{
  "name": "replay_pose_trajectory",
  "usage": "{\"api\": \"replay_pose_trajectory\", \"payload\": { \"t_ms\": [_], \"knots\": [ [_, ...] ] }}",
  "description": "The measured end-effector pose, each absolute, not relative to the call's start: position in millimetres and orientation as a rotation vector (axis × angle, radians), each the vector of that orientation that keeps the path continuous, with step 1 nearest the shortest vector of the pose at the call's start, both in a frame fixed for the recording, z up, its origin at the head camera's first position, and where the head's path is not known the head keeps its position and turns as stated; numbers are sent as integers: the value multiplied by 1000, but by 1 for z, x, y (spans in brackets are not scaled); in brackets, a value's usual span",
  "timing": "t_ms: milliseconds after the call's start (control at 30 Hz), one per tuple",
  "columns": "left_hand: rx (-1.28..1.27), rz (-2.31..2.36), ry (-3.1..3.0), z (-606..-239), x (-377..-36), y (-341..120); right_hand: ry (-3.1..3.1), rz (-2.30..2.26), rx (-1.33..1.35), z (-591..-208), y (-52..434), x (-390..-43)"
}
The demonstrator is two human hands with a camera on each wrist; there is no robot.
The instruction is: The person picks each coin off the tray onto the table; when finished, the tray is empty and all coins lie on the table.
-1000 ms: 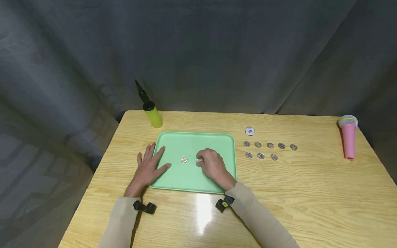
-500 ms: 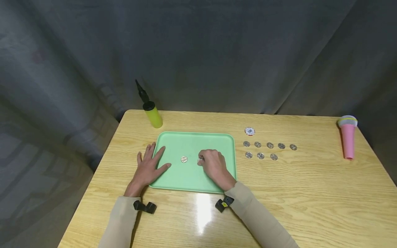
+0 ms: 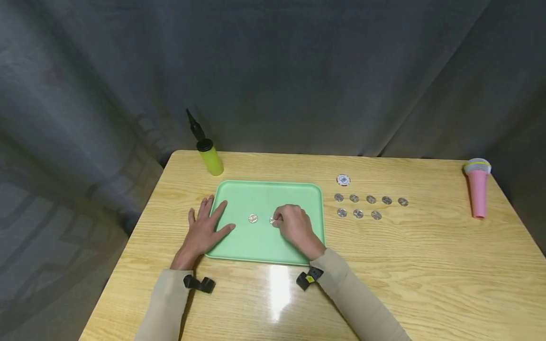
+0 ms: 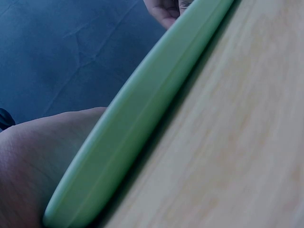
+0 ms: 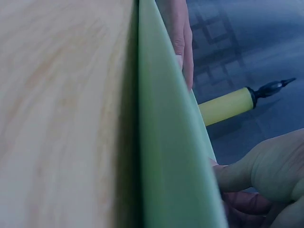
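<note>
In the head view a green tray (image 3: 264, 248) lies on the wooden table. My left hand (image 3: 204, 232) rests spread over the tray's left edge, thumb inside the rim and holding nothing. A silver coin (image 3: 253, 219) lies flat near the tray's middle. To its right, my right hand (image 3: 294, 225) has curled fingers and pinches a second silver coin (image 3: 271, 220) at the tray's surface; the fingertips cover part of it. In the right wrist view the tray's green wall (image 5: 175, 156) hides the fingertips of the right hand (image 5: 275, 175) and both coins.
Right of the tray lie two rows of silver coins (image 3: 358, 214), with a white-and-red poker chip (image 3: 343, 180) behind them. A yellow-green hand pump (image 3: 210, 158) stands behind the tray's left corner. A pink toy microphone (image 3: 478, 189) lies far right.
The coin under my right fingertips has shifted slightly left, and more of its face shows beyond the fingers. My left hand has stayed in place.
</note>
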State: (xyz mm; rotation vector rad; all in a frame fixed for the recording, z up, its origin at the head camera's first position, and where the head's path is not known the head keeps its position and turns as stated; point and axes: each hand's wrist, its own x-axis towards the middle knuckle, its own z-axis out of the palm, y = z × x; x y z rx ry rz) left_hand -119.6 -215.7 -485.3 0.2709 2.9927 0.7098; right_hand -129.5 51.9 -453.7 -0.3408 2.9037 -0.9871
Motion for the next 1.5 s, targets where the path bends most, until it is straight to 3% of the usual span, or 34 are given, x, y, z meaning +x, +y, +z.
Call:
{"api": "replay_pose_trajectory", "payload": {
  "t_ms": [1500],
  "knots": [
    [264,690,2977,-485,-120,-216,3015,-786,-440,-452,48,-127]
  ]
}}
